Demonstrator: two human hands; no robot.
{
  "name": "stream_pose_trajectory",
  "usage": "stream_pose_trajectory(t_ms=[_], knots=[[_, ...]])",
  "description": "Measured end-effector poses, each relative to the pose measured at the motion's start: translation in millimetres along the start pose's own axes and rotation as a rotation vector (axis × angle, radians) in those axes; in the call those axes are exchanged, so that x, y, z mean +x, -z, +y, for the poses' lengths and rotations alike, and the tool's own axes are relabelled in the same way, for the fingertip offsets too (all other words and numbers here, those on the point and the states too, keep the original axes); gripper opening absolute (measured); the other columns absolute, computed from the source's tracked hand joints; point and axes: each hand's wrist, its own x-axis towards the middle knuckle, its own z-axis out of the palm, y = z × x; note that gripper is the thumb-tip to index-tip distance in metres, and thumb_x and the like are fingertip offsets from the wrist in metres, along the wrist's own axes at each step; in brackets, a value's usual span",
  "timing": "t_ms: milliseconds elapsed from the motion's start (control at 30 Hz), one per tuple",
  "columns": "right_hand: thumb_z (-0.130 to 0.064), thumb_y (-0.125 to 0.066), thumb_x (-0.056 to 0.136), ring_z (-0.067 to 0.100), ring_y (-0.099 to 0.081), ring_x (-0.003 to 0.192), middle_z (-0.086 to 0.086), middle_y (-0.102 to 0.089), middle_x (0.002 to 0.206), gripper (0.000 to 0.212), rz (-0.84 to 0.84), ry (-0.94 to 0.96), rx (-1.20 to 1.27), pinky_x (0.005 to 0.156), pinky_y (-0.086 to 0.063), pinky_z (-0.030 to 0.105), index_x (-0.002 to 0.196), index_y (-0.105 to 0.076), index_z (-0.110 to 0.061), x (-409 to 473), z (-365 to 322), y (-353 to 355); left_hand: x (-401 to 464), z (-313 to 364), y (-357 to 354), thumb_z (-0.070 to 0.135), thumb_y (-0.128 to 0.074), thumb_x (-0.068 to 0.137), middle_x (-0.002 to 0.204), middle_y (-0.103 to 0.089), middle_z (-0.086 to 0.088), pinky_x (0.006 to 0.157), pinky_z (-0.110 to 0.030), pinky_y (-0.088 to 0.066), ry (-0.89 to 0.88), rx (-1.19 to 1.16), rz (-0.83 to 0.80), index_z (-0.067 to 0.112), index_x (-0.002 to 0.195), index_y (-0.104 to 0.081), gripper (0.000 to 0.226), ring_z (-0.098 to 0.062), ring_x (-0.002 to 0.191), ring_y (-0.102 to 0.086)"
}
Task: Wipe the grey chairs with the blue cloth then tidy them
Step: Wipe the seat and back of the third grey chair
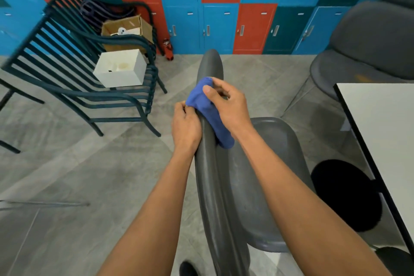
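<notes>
grey chair point(226, 190) stood with its backrest edge toward the camera, the blue cloth point(207, 110) draped over that top edge. right hand point(228, 105) gripped the cloth against the backrest, while left hand point(186, 123) pinched the cloth's near corner with curled fingers. more grey chairs point(376, 36) stood stacked at far right beside a white table point(385, 132).

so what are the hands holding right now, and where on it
Both hold the blue cloth, draped over the grey chair backrest: the right hand grips its upper part, the left hand pinches its left edge.
</notes>
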Motion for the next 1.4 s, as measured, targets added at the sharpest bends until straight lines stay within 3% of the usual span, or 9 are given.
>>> stream_pose_trajectory(t_ms=[167,267,367,667,867,1000,1167,1267,1400], knots=[[-0.019,-0.072,0.093,0.004,-0.057,0.127,-0.008,-0.064,0.136,0.047,-0.015,0.045,-0.01,0.109,-0.044,0.027,0.138,-0.059,-0.016,-38,37,-4,1,-2,1,0.021,-0.037,0.108,0.094,-0.061,0.004,0.079,-0.031,-0.035,0.005,0.009,0.005,0.015,0.103,-0.056,0.02,-0.021,0.095,-0.056],[-0.018,-0.071,0.093,-0.001,-0.057,0.122,-0.019,-0.062,0.125,0.038,0.089,0.128,-0.099,0.105,-0.044,0.021,0.131,-0.065,-0.015,-34,46,-11,2,-3,0,0.024,-0.037,0.108,0.097,-0.063,0.007,0.082,-0.032,-0.038,0.011,0.001,0.0,0.017,0.108,-0.059,0.023,-0.019,0.098,-0.058],[-0.026,-0.071,0.092,0.014,-0.059,0.117,-0.006,-0.061,0.122,0.032,0.123,0.155,-0.17,0.104,-0.047,0.035,0.124,-0.07,-0.018,-9,47,-15,5,-4,-1,0.029,-0.039,0.108,0.099,-0.063,0.009,0.085,-0.033,-0.04,0.0,0.024,0.004,0.021,0.11,-0.059,0.022,-0.017,0.099,-0.058],[-0.028,-0.076,0.087,0.026,-0.058,0.104,0.008,-0.056,0.109,0.032,0.146,0.134,-0.302,0.091,-0.051,0.036,0.116,-0.075,-0.015,104,38,-23,31,19,-14,0.033,-0.035,0.109,0.108,-0.06,0.002,0.081,-0.034,-0.034,-0.121,0.274,-0.008,0.021,0.107,-0.049,0.018,-0.023,0.101,-0.055],[-0.022,-0.077,0.087,0.016,-0.061,0.098,0.002,-0.056,0.108,0.032,0.093,0.115,-0.21,0.084,-0.042,0.008,0.118,-0.074,-0.019,57,50,-13,53,35,-32,0.033,-0.032,0.11,0.135,-0.058,-0.01,0.085,-0.031,-0.029,-0.114,0.369,-0.07,0.017,0.131,-0.05,0.032,-0.029,0.124,-0.054],[-0.02,-0.075,0.088,0.014,-0.06,0.098,0.002,-0.059,0.107,0.031,0.122,0.11,-0.205,0.082,-0.039,0.004,0.119,-0.074,-0.019,99,50,-15,55,31,-35,0.034,-0.029,0.11,0.144,-0.056,-0.008,0.096,-0.037,-0.036,-0.164,0.445,-0.056,0.017,0.145,-0.047,0.042,-0.028,0.131,-0.052],[-0.036,-0.068,0.086,0.018,-0.065,0.095,0.007,-0.071,0.105,0.031,0.171,-0.013,-0.28,0.088,-0.053,0.033,0.111,-0.077,-0.019,192,61,-7,55,27,-36,0.036,-0.029,0.111,0.149,-0.053,-0.004,0.104,-0.04,-0.039,-0.216,0.499,-0.01,0.023,0.15,-0.044,0.044,-0.025,0.134,-0.05],[-0.035,-0.068,0.088,0.019,-0.066,0.092,0.006,-0.073,0.099,0.028,0.176,-0.091,-0.274,0.081,-0.052,0.031,0.108,-0.077,-0.017,208,68,-6,57,29,-36,0.037,-0.027,0.11,0.149,-0.053,-0.002,0.103,-0.041,-0.039,-0.217,0.548,0.01,0.025,0.148,-0.044,0.043,-0.024,0.133,-0.051],[-0.037,-0.068,0.086,0.008,-0.057,0.083,0.003,-0.067,0.093,0.029,0.18,0.004,-0.186,0.075,-0.045,0.023,0.103,-0.077,-0.016,155,80,-1,57,30,-36,0.037,-0.027,0.11,0.149,-0.053,0.0,0.104,-0.043,-0.04,-0.215,0.572,0.018,0.027,0.147,-0.044,0.042,-0.024,0.133,-0.05]])
